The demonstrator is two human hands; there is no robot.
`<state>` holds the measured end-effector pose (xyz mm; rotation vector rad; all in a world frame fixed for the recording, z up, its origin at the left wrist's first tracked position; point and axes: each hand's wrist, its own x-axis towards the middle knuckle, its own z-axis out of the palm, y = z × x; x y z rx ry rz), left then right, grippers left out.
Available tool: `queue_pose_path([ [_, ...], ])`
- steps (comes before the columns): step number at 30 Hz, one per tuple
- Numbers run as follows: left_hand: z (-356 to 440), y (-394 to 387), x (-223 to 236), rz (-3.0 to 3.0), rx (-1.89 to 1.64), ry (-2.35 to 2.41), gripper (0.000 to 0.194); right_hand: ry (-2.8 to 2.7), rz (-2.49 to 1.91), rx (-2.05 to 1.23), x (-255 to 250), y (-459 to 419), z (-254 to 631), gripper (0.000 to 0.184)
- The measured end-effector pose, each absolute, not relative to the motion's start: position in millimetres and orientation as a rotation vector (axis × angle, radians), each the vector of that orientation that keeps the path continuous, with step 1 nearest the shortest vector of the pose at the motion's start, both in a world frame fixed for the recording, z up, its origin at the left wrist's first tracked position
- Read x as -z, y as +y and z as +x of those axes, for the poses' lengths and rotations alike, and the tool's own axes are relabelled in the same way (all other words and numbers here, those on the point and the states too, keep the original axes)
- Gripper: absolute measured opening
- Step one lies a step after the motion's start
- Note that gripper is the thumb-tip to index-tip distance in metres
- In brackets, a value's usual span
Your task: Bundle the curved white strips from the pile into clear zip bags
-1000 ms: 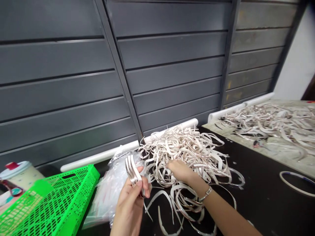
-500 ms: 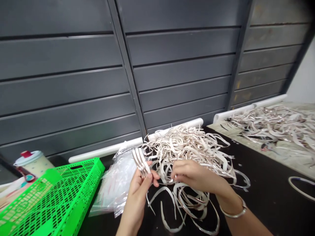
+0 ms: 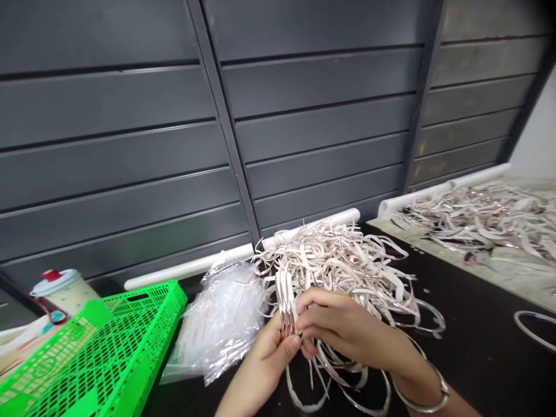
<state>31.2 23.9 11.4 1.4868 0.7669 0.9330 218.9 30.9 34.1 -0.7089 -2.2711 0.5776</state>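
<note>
My left hand [image 3: 273, 353] is closed around a small bundle of curved strips [image 3: 285, 298], white on their faces with shiny silvery edges. The strips stand upright side by side, their upper ends showing above the fingers. My right hand [image 3: 334, 321] meets the bundle from the right, fingertips pinched at its lower part beside the left thumb; the exact spot between those fingers is hidden. Behind both hands rises a tangled heap of similar strips [image 3: 334, 255]. Some looped strips [image 3: 365, 408] lie below the right hand on the black tabletop [image 3: 469, 353].
Clear plastic bags [image 3: 226, 318] lie left of the hands, beside a green perforated crate [image 3: 160, 324]. A lidded cup [image 3: 65, 292] stands behind the crate. Another strip pile [image 3: 490, 220] covers a pale surface at right. White tubes [image 3: 186, 266] run along the grey panelled wall [image 3: 321, 133].
My left hand has moved right with its bundle, in front of the heap. My right hand has shifted slightly down, and the two hands now meet at the bundle.
</note>
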Motion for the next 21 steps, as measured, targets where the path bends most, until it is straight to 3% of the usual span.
queue_pose_path([
  [5, 30.7, 21.6, -10.5, 1.373, -1.041, 0.756, 0.030, -1.759, -0.753, -0.495, -19.2, 46.6, 214.1, 0.013],
  [7, 31.3, 20.7, -10.3, 1.326, -1.102, 0.739, 0.032, -1.541, -0.806, -0.654, -13.8, 56.0, 212.8, 0.011],
  [13, 37.1, 20.3, -11.8, 1.132, -1.043, 0.648, 0.037, -1.579, -0.744, -1.233, -8.9, 67.3, 203.0, 0.032],
  [21, 43.5, 20.2, -4.9, 0.901, -0.951, 0.564, 0.028, -1.456, -0.739, -1.475, -1.9, 68.2, 192.3, 0.038],
])
